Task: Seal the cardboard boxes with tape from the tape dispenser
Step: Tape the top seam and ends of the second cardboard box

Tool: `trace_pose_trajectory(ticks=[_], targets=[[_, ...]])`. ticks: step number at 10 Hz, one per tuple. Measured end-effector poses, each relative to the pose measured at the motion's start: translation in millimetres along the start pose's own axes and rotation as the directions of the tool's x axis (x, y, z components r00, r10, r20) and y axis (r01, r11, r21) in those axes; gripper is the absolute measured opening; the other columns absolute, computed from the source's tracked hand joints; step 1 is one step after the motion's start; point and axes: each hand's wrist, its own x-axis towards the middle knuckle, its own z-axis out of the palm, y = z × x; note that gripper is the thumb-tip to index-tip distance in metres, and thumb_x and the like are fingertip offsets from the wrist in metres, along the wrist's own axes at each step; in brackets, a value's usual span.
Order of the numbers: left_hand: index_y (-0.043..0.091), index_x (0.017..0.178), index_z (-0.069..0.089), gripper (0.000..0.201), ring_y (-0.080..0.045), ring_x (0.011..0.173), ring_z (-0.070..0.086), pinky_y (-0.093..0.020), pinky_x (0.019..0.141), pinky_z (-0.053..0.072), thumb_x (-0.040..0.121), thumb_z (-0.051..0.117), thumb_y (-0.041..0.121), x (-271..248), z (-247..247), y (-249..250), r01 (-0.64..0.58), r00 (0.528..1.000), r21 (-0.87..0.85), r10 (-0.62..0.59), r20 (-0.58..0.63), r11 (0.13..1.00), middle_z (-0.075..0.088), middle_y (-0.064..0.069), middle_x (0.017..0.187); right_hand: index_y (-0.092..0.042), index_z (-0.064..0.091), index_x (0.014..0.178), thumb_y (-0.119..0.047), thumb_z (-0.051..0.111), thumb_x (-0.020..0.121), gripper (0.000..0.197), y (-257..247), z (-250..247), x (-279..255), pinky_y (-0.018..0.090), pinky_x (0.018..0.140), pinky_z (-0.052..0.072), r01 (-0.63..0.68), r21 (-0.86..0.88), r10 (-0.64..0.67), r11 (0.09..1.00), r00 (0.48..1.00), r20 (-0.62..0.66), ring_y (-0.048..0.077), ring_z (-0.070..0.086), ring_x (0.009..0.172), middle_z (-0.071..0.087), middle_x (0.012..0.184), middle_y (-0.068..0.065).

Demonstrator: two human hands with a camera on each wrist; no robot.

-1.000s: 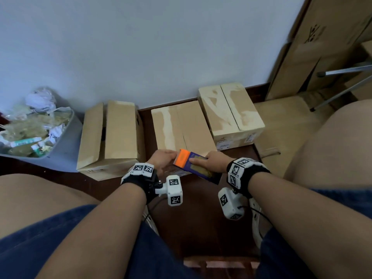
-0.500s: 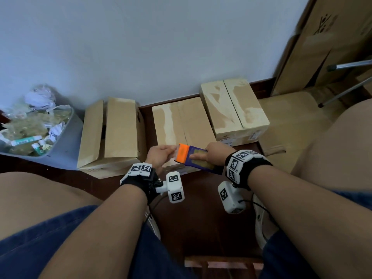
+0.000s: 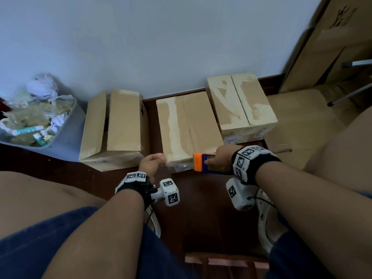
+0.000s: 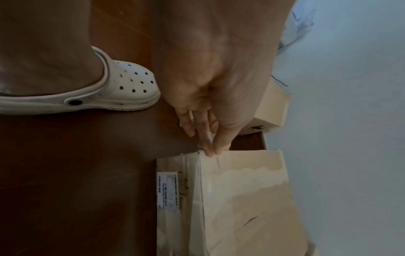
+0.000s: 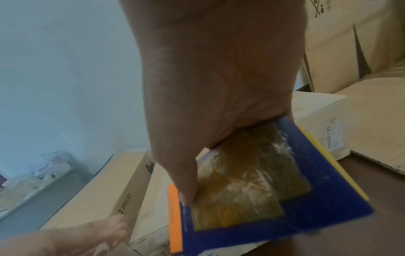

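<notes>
The room is dim with soft, bluish light on the wall (image 3: 161,37), the dark floor (image 3: 201,208) keeps little detail, both wrist views are blurred and grainy, and the head view bends strongly at its edges.

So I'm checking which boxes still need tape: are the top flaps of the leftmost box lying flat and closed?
No, the leftmost box has one flap raised, leaving a dark gap along its middle.

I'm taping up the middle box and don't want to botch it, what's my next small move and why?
Probably draw the tape dispenser in your right hand further right along the middle box's near edge, since your left hand pinches the tape end at its corner.
</notes>
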Motion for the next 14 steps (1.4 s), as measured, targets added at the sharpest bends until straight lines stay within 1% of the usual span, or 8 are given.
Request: trace_pose_trajectory(ticks=[1,2,5,8,10,11,12,14], targets=[[0.010,0.096,0.065,0.022,-0.026,0.100,0.065,-0.041,0.097,0.050,0.082,0.064,-0.007,-0.1,0.4,-7.3,-0.008,0.999,-0.038,0.006,-0.052,0.999,0.070,-0.010,0.099,-0.012,0.057,0.099,-0.056,0.049,0.090,0.046,-8.7,-2.8,3.0,0.031,0.071,0.045,0.007,0.000,-0.007,1.000,1.000,0.012,0.022,0.056,0.077,0.056,0.082,0.005],[0.011,0.091,0.062,0.026,-0.023,0.094,0.063,-0.039,0.095,0.051,0.082,0.060,-0.013,-1.3,5.5,-12.8,-0.068,0.993,-0.043,0.063,-0.101,0.997,0.067,-0.004,0.087,-0.014,0.056,0.087,-0.053,0.047,0.091,0.040,-16.1,-0.9,2.9,0.027,0.056,0.039,-0.001,-0.069,-0.003,0.998,0.999,-0.053,0.017,0.051,0.062,0.054,0.072,0.003],[0.017,0.096,0.063,0.028,-0.009,0.081,0.063,-0.018,0.072,0.048,0.083,0.059,-0.007,-3.0,20.2,-26.0,-0.133,0.954,0.011,0.131,-0.269,0.991,0.067,0.005,0.087,-0.012,0.057,0.084,-0.051,0.046,0.094,0.042,-34.6,5.0,8.4,0.026,0.050,0.036,-0.033,-0.124,0.021,0.992,0.996,-0.092,0.015,0.047,0.056,0.052,0.067,0.002],[0.014,0.101,0.065,0.028,-0.009,0.081,0.061,-0.019,0.076,0.050,0.083,0.061,-0.007,-1.6,23.9,-31.2,-0.163,0.938,0.027,0.163,-0.306,0.986,0.066,0.003,0.088,-0.013,0.057,0.083,-0.046,0.046,0.096,0.037,-48.2,3.3,12.1,0.026,0.049,0.035,-0.103,-0.123,0.095,0.987,0.993,-0.069,0.015,0.046,0.054,0.050,0.065,0.001],[0.013,0.102,0.064,0.027,-0.006,0.075,0.059,-0.016,0.070,0.047,0.083,0.062,-0.006,4.5,24.0,-32.2,-0.152,0.943,0.008,0.147,-0.297,0.988,0.064,0.005,0.085,-0.014,0.057,0.088,-0.041,0.047,0.096,0.030,-57.2,-7.7,9.3,0.029,0.067,0.040,-0.077,-0.182,0.068,0.980,0.996,-0.057,0.020,0.055,0.074,0.048,0.067,0.001],[0.013,0.101,0.064,0.025,-0.009,0.078,0.060,-0.018,0.070,0.047,0.083,0.062,-0.005,6.8,23.7,-31.6,-0.144,0.947,-0.010,0.136,-0.290,0.989,0.065,0.001,0.089,-0.019,0.060,0.098,-0.041,0.052,0.092,0.024,-49.8,-8.3,6.1,0.031,0.072,0.038,0.003,-0.050,-0.008,0.999,0.993,-0.114,0.025,0.060,0.098,0.059,0.090,0.002],[0.013,0.100,0.063,0.026,-0.008,0.079,0.061,-0.018,0.072,0.048,0.083,0.061,-0.007,8.7,23.4,-31.8,-0.137,0.955,-0.018,0.127,-0.268,0.990,0.065,0.003,0.088,-0.015,0.063,0.117,-0.039,0.054,0.091,0.037,-45.4,-8.2,1.0,0.031,0.074,0.036,0.035,0.039,-0.027,0.999,0.984,-0.175,0.027,0.057,0.113,0.062,0.120,0.008],[0.018,0.093,0.064,0.029,-0.014,0.088,0.062,-0.027,0.085,0.050,0.080,0.062,-0.007,14.7,16.8,-31.7,-0.121,0.967,0.061,0.131,-0.220,0.991,0.066,0.003,0.089,-0.015,0.063,0.120,-0.039,0.053,0.091,0.039,-49.5,-12.1,0.3,0.032,0.079,0.040,0.026,0.097,-0.009,0.995,0.986,-0.168,0.027,0.057,0.116,0.061,0.124,0.008]])
